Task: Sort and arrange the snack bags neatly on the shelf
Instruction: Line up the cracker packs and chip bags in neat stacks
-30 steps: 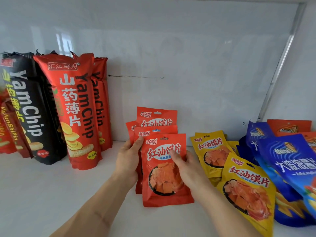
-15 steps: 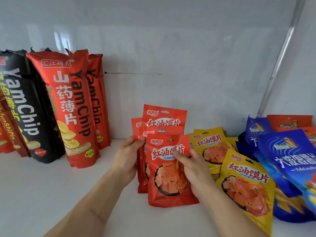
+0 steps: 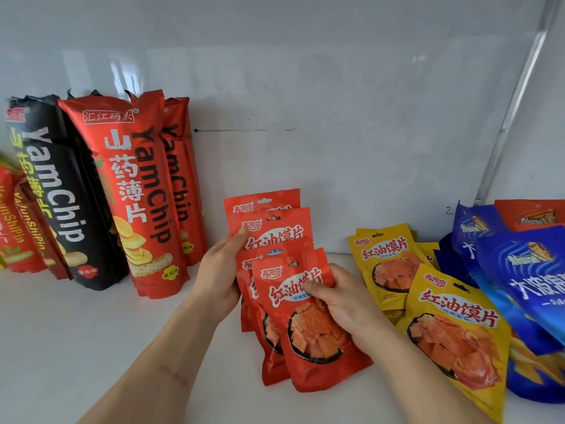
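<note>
Several small red snack bags stand overlapped in a row at the middle of the white shelf (image 3: pixel 76 347). My right hand (image 3: pixel 342 304) grips the front red bag (image 3: pixel 315 341), thumb across its face. My left hand (image 3: pixel 220 270) holds the left edge of the red bags behind it (image 3: pixel 272 228), thumb on the front of one. Yellow bags of the same snack (image 3: pixel 458 325) lie just right of my right hand.
Tall red YamChip bags (image 3: pixel 134 194) and a black one (image 3: pixel 52 191) lean against the back wall at the left. Blue bags (image 3: pixel 526 270) and an orange one (image 3: pixel 532 214) are piled at the far right. Bare shelf lies in front at the left.
Both hands have shifted the red bags slightly right and toward me. The front bag now overlaps the one behind it more closely, and the stack looks more fanned.
</note>
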{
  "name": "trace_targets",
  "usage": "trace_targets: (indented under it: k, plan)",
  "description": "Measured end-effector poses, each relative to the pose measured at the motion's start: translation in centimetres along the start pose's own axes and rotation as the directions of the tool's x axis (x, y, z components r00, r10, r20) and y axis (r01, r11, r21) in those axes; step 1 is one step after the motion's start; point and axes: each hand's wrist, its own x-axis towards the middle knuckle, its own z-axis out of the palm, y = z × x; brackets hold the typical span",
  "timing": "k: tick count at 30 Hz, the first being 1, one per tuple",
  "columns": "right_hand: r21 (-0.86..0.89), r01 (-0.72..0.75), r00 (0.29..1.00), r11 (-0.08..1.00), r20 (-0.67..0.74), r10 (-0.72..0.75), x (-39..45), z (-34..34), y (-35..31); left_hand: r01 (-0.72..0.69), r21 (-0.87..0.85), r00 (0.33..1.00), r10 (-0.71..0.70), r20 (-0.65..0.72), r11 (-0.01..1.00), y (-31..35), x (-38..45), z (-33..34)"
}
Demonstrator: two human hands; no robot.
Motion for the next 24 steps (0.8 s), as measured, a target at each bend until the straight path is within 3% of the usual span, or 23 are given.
trace_targets:
  k: [6,13,24]
  plan:
    - [0.015,0.056,0.993,0.998,-0.108,-0.054,0.0,0.4,-0.1,-0.04,-0.052,0.998,0.036,-0.059,0.998,-1.0,-0.3,1.2]
    - [-0.017,0.051,0.998,0.999,-0.029,-0.052,-0.2,1.2,0.2,-0.039,-0.006,0.995,0.038,-0.088,0.999,-1.1,-0.2,1.4]
    - [0.193,-0.044,0.999,0.98,0.011,0.043,-0.2,1.1,-0.1,-0.015,0.039,0.999,0.016,-0.04,0.999,-0.9,-0.2,1.2]
